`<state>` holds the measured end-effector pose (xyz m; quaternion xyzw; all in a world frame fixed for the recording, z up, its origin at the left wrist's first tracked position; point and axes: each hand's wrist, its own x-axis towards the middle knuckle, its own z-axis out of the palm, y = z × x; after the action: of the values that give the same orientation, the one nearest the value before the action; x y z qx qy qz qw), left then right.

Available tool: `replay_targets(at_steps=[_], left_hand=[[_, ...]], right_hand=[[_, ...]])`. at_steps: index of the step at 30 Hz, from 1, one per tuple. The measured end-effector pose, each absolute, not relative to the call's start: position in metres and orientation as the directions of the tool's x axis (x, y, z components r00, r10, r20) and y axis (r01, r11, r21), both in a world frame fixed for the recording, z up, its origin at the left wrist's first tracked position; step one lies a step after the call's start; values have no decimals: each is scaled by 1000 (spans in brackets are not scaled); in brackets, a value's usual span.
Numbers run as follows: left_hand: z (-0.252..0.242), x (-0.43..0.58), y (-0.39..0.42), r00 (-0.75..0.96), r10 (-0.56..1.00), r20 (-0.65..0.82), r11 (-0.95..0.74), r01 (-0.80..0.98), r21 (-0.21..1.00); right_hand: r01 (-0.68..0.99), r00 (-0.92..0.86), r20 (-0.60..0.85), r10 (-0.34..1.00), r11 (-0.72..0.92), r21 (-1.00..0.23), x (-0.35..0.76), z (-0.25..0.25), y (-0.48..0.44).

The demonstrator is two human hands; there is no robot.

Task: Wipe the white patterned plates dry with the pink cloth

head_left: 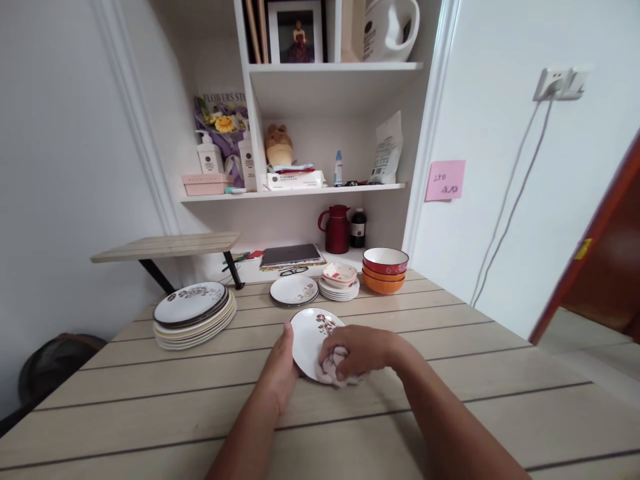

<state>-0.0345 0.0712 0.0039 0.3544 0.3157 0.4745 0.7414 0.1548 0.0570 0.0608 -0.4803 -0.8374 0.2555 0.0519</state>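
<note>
A white plate (306,340) with a brown flower pattern is held tilted above the table, in front of me. My left hand (281,370) grips its left edge, thumb at the rim and the other fingers hidden behind it. My right hand (363,350) is closed around a crumpled pale cloth (336,368), which presses on the plate's lower right face. Just beyond lies a small stack of similar flowered plates (290,291). To its right, small white dishes (340,288) are stacked with a pink-patterned bowl (339,273) on top.
A tall stack of plates (193,313) stands at the left, by a small raised wooden shelf (170,245). Orange and red bowls (384,272) are nested at the right. Behind are a laptop (290,255), eyeglasses (294,271), a dark red jug (337,230) and a dark bottle (359,229).
</note>
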Motion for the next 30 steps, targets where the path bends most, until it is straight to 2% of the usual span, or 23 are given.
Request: replay_targets(at_steps=[2, 4, 8, 12, 15, 19, 22, 25, 28, 30], left_hand=[[4, -35, 71, 316, 935, -162, 302, -468, 831], [3, -34, 71, 281, 944, -170, 288, -459, 841], [1, -33, 72, 261, 957, -124, 236, -459, 856], [0, -33, 73, 310, 945, -106, 246, -456, 855], [2, -33, 72, 333, 938, -97, 255, -471, 844], [4, -30, 69, 330, 940, -83, 242, -476, 846], [5, -30, 67, 308, 946, -102, 242, -461, 854], [7, -31, 67, 323, 940, -111, 259, -465, 847], [7, -32, 69, 320, 939, -122, 268, -464, 844], [6, -33, 70, 299, 942, -153, 280, -447, 850]], right_hand=[[902, -316, -183, 931, 236, -361, 160, 59, 60], [955, -125, -107, 986, 91, -281, 162, 54, 66], [954, 39, 78, 996, -14, -298, 153, 40, 81], [955, -10, 249, 968, 84, -286, 133, 28, 92], [921, -148, 339, 929, 254, -295, 121, 21, 95], [791, -347, 397, 850, 493, -362, 115, 21, 90], [686, -486, 352, 800, 598, -414, 115, 31, 79], [619, -614, 219, 758, 635, -462, 124, 46, 67], [654, -651, -2, 759, 560, -509, 140, 56, 59], [753, -559, -137, 818, 432, -497, 152, 57, 59]])
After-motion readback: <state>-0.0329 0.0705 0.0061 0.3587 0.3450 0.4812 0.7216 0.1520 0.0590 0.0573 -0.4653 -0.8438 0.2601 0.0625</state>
